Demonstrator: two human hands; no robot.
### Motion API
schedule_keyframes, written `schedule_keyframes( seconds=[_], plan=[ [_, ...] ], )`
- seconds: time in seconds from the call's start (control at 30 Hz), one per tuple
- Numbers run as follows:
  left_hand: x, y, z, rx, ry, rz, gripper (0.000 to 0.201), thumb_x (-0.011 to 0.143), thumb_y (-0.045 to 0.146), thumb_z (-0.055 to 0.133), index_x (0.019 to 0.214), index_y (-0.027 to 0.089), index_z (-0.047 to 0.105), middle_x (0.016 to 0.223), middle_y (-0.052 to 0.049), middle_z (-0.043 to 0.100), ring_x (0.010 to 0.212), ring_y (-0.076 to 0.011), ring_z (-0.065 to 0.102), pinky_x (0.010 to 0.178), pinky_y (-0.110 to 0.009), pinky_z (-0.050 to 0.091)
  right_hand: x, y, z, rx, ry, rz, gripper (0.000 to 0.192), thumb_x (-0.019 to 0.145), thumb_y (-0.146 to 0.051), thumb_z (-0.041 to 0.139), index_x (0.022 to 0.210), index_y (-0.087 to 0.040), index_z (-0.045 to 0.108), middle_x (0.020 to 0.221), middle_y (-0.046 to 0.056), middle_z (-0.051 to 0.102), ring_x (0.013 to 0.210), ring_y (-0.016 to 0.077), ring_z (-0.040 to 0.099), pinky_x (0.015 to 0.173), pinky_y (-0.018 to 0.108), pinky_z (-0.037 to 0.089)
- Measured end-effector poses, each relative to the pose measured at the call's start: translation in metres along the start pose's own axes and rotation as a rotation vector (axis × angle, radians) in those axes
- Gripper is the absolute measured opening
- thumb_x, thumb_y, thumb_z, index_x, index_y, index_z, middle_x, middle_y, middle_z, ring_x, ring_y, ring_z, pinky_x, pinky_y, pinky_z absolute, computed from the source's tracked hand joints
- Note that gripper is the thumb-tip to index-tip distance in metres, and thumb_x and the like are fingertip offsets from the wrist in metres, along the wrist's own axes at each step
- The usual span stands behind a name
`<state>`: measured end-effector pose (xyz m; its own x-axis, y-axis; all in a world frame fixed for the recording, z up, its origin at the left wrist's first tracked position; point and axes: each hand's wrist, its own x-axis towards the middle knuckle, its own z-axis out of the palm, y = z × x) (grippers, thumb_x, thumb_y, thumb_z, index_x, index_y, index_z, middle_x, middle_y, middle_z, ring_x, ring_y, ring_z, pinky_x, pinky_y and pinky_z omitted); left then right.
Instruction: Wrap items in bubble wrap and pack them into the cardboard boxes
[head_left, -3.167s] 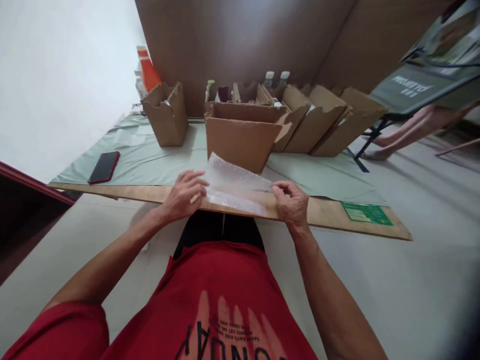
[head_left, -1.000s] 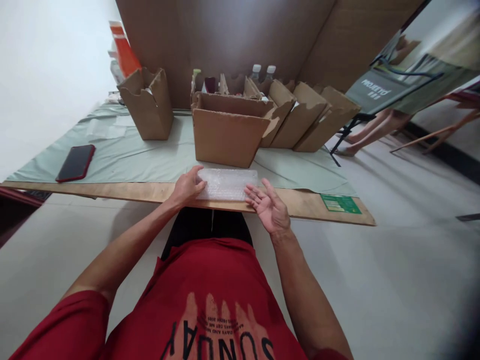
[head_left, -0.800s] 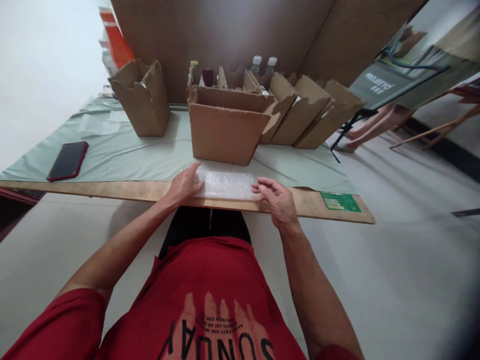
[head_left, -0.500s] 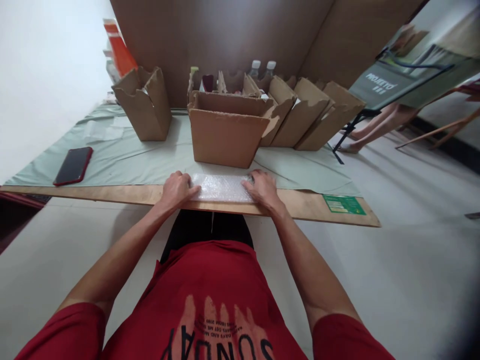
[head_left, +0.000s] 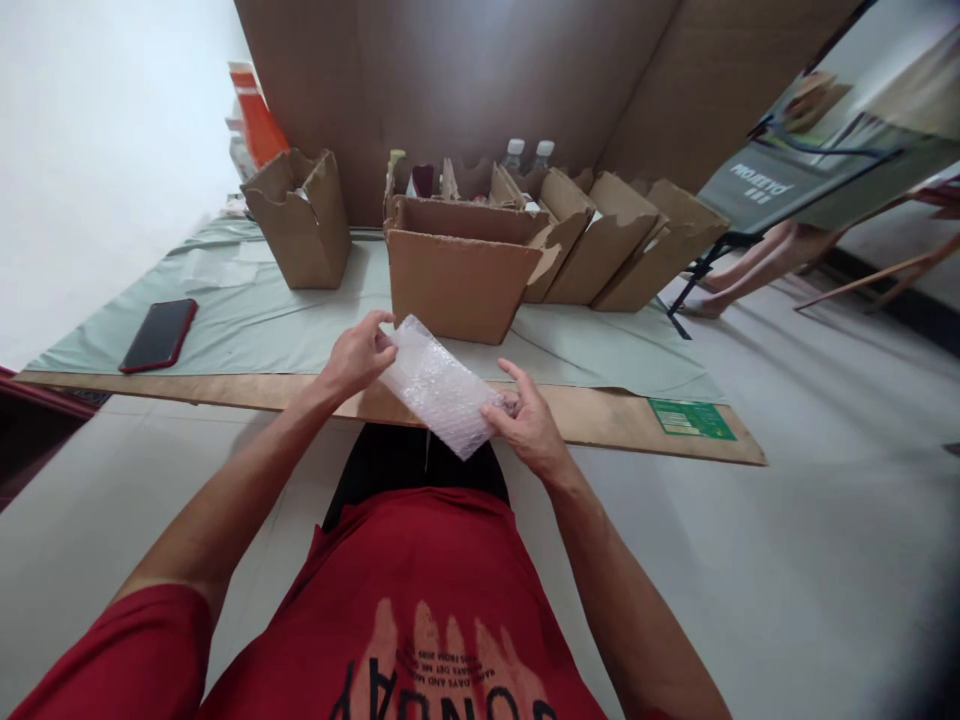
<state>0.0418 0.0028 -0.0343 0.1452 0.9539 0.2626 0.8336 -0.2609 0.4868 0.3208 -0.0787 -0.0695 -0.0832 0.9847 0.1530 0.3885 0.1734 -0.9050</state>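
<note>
A folded piece of clear bubble wrap [head_left: 437,388] is lifted off the table and tilted, its far-left corner high, its near-right end low. My left hand [head_left: 358,354] pinches the upper left corner. My right hand [head_left: 525,420] grips the lower right end from beneath. Both hands hover over the near wooden edge of the table [head_left: 615,425]. Directly behind the wrap stands an open cardboard box [head_left: 459,280].
A pale green sheet [head_left: 255,320] covers the table. A red-cased phone [head_left: 159,335] lies at the left. Another open carton [head_left: 300,220] stands back left, several more [head_left: 622,250] back right, bottles [head_left: 525,155] behind. A green label [head_left: 691,419] sits near the right edge. A person's legs [head_left: 757,260] show at far right.
The bubble wrap was pressed flat on the table edge under both hands; now both hands have lifted it and tilted it diagonally.
</note>
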Motion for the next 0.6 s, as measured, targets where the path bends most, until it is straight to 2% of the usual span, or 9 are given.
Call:
schedule_keyframes(
  seconds=[0.13, 0.23, 0.3, 0.37, 0.43, 0.5, 0.57, 0.6],
  plan=[
    [0.037, 0.009, 0.017, 0.045, -0.022, 0.086, 0.044, 0.079, 0.015, 0.066, 0.122, 0.021, 0.068, 0.1, -0.008, 0.076, 0.099, -0.0294, 0.071, 0.091, -0.04, 0.054, -0.01, -0.008, 0.026, -0.074, -0.016, 0.03, 0.082, 0.082, -0.031, 0.059, 0.161, -0.019, 0.037, 0.065, -0.007, 0.057, 0.055, 0.0144, 0.047, 0.058, 0.027, 0.041],
    [0.035, 0.009, 0.035, 0.06, 0.022, 0.14, 0.044, 0.079, 0.018, 0.067, 0.123, 0.02, 0.068, 0.116, -0.013, 0.073, 0.115, -0.0336, 0.066, 0.102, -0.047, 0.051, -0.009, -0.009, 0.029, -0.144, -0.036, 0.033, 0.065, 0.084, -0.031, 0.056, 0.149, -0.022, 0.058, 0.064, -0.005, 0.06, 0.055, 0.0154, 0.05, 0.061, 0.028, 0.044],
    [0.01, 0.003, 0.039, 0.059, 0.086, 0.165, 0.042, 0.086, 0.019, 0.061, 0.127, 0.02, 0.066, 0.13, -0.015, 0.068, 0.126, -0.0339, 0.06, 0.11, -0.051, 0.047, -0.007, -0.008, 0.026, -0.14, -0.089, 0.042, 0.046, 0.085, -0.033, 0.056, 0.125, -0.021, 0.076, 0.065, -0.002, 0.064, 0.059, 0.0173, 0.057, 0.064, 0.03, 0.047],
    [-0.029, -0.006, 0.037, 0.052, 0.126, 0.193, 0.041, 0.09, 0.018, 0.053, 0.129, 0.02, 0.064, 0.135, -0.016, 0.065, 0.13, -0.0328, 0.058, 0.114, -0.054, 0.044, -0.006, -0.007, 0.023, -0.119, -0.114, 0.049, 0.035, 0.085, -0.035, 0.058, 0.106, -0.021, 0.082, 0.07, 0.002, 0.07, 0.064, 0.0194, 0.062, 0.068, 0.032, 0.05],
    [-0.074, -0.012, 0.034, 0.041, 0.103, 0.266, 0.042, 0.088, 0.015, 0.053, 0.128, 0.021, 0.065, 0.136, -0.014, 0.065, 0.132, -0.0315, 0.057, 0.115, -0.053, 0.044, -0.005, -0.007, 0.021, -0.091, -0.124, 0.059, 0.033, 0.084, -0.037, 0.059, 0.102, -0.02, 0.081, 0.081, 0.004, 0.075, 0.072, 0.0208, 0.066, 0.073, 0.033, 0.052],
    [-0.113, -0.012, 0.035, 0.02, 0.058, 0.426, 0.051, 0.085, 0.012, 0.056, 0.134, 0.023, 0.063, 0.144, -0.012, 0.063, 0.141, -0.0321, 0.051, 0.118, -0.053, 0.042, -0.005, -0.007, 0.022, -0.055, -0.141, 0.071, 0.034, 0.086, -0.041, 0.059, 0.101, -0.02, 0.08, 0.087, 0.005, 0.076, 0.076, 0.0212, 0.068, 0.073, 0.032, 0.052],
    [-0.136, -0.007, 0.042, -0.011, 0.041, 0.536, 0.054, 0.086, 0.014, 0.059, 0.139, 0.024, 0.061, 0.15, -0.013, 0.06, 0.147, -0.0338, 0.046, 0.118, -0.054, 0.04, -0.005, -0.01, 0.024, -0.021, -0.166, 0.083, 0.038, 0.089, -0.048, 0.056, 0.097, -0.019, 0.078, 0.086, 0.005, 0.076, 0.077, 0.0208, 0.068, 0.07, 0.031, 0.052],
    [-0.14, -0.004, 0.047, -0.041, 0.048, 0.547, 0.05, 0.088, 0.015, 0.061, 0.138, 0.024, 0.063, 0.15, -0.013, 0.06, 0.147, -0.0345, 0.046, 0.117, -0.054, 0.04, -0.005, -0.011, 0.024, -0.008, -0.18, 0.088, 0.041, 0.091, -0.052, 0.054, 0.094, -0.018, 0.077, 0.084, 0.005, 0.075, 0.076, 0.0205, 0.068, 0.067, 0.03, 0.052]
  ],
)
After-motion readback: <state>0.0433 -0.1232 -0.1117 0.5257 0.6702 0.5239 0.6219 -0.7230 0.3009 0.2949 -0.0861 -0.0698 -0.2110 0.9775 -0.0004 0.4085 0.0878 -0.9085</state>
